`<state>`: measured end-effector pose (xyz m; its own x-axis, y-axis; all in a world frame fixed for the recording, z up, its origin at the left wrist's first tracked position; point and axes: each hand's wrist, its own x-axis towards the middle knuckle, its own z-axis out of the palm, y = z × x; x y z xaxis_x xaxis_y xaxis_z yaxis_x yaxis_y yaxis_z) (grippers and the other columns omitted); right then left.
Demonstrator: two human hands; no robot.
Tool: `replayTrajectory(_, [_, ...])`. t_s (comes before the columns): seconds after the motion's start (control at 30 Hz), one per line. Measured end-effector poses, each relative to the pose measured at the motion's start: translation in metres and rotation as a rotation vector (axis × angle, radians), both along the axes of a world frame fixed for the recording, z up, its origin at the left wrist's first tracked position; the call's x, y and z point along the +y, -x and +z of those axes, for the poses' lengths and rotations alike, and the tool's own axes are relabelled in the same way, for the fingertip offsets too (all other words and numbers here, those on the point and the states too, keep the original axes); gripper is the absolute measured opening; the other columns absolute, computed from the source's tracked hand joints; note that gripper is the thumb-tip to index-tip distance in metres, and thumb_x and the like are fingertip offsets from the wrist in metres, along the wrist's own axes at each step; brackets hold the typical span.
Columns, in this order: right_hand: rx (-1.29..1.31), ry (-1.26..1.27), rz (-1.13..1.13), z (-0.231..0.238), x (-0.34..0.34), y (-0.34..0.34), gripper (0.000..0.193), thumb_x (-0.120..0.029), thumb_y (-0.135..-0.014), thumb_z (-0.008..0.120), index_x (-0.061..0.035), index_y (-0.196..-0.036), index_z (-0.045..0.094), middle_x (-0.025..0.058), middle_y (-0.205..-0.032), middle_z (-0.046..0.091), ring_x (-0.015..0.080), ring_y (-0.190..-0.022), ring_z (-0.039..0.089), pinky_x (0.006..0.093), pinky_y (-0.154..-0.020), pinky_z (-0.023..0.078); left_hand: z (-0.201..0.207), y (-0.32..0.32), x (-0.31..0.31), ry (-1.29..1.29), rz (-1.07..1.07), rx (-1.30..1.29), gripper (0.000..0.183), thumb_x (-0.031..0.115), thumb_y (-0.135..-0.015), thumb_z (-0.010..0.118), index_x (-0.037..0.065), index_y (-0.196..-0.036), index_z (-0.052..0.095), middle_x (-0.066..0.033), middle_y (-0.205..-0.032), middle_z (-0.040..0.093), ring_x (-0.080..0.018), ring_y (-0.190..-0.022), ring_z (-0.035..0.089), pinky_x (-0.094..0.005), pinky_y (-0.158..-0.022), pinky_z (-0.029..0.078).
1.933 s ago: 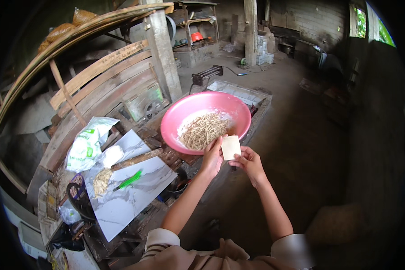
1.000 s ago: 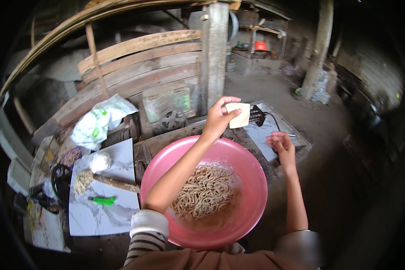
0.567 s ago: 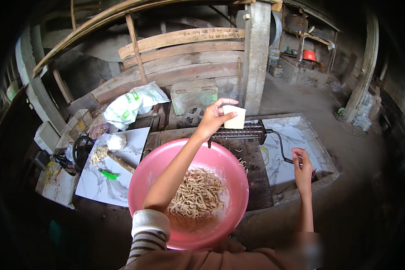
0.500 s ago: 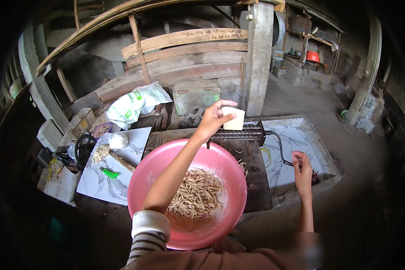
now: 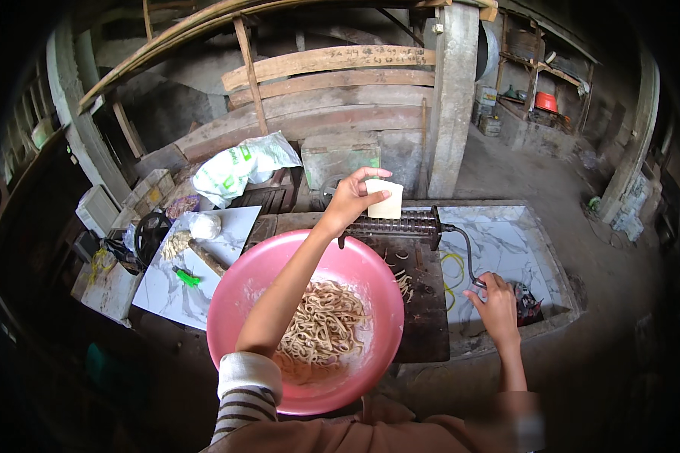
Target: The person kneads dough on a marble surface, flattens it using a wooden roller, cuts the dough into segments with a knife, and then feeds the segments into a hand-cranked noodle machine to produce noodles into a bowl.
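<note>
"What's the biggest thing by you?"
"The wide pink basin (image 5: 385,302), under my left forearm."
"And in it?"
"A loose heap of dough strips (image 5: 321,325), with pale dust on the wall around them."
"Next?"
"The dark roller machine (image 5: 412,225), just beyond the basin, its bent crank (image 5: 470,257) reaching out on the right."
"Your hands?"
"My right hand (image 5: 497,306) has its fingers at the crank's end; I can't tell whether they're closed around it. My left hand (image 5: 351,198) is pinched on a pale dough sheet (image 5: 386,199)."
"Where's that sheet?"
"Held up by the rollers; touching or not, I can't tell."
</note>
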<state>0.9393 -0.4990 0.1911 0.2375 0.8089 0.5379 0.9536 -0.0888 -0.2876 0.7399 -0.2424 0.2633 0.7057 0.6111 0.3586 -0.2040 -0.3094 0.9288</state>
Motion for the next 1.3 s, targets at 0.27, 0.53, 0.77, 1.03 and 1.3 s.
replayTrajectory(0.27, [-0.357, -0.258, -0.117, 0.057, 0.021, -0.019, 0.02, -0.006, -0.07, 0.065, -0.0065, -0.07, 0.045, 0.0071, -0.057, 0.051, 0.0268, -0.053, 0.052, 0.0372, -0.05, 0.04, -0.002, -0.004, 0.007, 0.03, 0.003, 0.009, 0.033, 0.001, -0.081, 0.062, 0.004, -0.112, 0.052, -0.0071, -0.089, 0.065, -0.0086, -0.079, 0.06, -0.0226, -0.069, 0.049])
replayTrajectory(0.53, [-0.61, -0.544, -0.189, 0.1, 0.086, -0.044, 0.018, -0.002, -0.068, 0.061, -0.0081, -0.065, 0.044, 0.004, -0.052, 0.047, 0.0206, -0.049, 0.049, 0.0327, -0.052, 0.038, -0.001, -0.005, 0.017, 0.034, 0.102, 0.227, 0.033, 0.013, -0.083, 0.063, 0.005, -0.113, 0.053, -0.0064, -0.096, 0.064, -0.011, -0.084, 0.06, -0.0233, -0.074, 0.048])
replayTrajectory(0.77, [-0.533, -0.568, -0.195, 0.097, 0.148, -0.075, 0.014, -0.002, -0.067, 0.06, -0.0077, -0.068, 0.047, 0.0049, -0.057, 0.051, 0.0218, -0.06, 0.054, 0.0355, -0.059, 0.042, -0.031, 0.007, -0.062, -0.148, 0.599, -0.385, 0.016, 0.021, -0.092, 0.049, 0.006, -0.089, 0.049, -0.0018, -0.078, 0.049, -0.0096, -0.074, 0.047, -0.0243, -0.069, 0.04])
replayTrajectory(1.03, [-0.286, -0.27, -0.296, 0.014, 0.204, -0.106, 0.006, -0.01, -0.074, 0.057, -0.0055, -0.074, 0.054, 0.0143, -0.064, 0.06, 0.0334, -0.065, 0.06, 0.0463, -0.058, 0.046, -0.09, -0.008, -0.105, 0.97, 0.387, -0.42, 0.026, 0.028, -0.094, 0.035, 0.009, -0.109, 0.044, -0.0106, -0.11, 0.048, -0.0177, -0.101, 0.051, -0.038, -0.095, 0.041])
replayTrajectory(1.3, [-0.075, 0.05, -0.365, -0.085, 0.146, -0.063, 0.012, -0.018, -0.072, 0.06, -0.0097, -0.081, 0.06, 0.0179, -0.069, 0.063, 0.0355, -0.068, 0.062, 0.0467, -0.061, 0.048, -0.103, -0.04, -0.066, 1.423, 0.285, -0.903, 0.044, 0.044, -0.095, 0.025, 0.007, -0.087, 0.048, -0.0149, -0.11, 0.05, -0.0367, -0.118, 0.039, -0.0604, -0.102, 0.028])
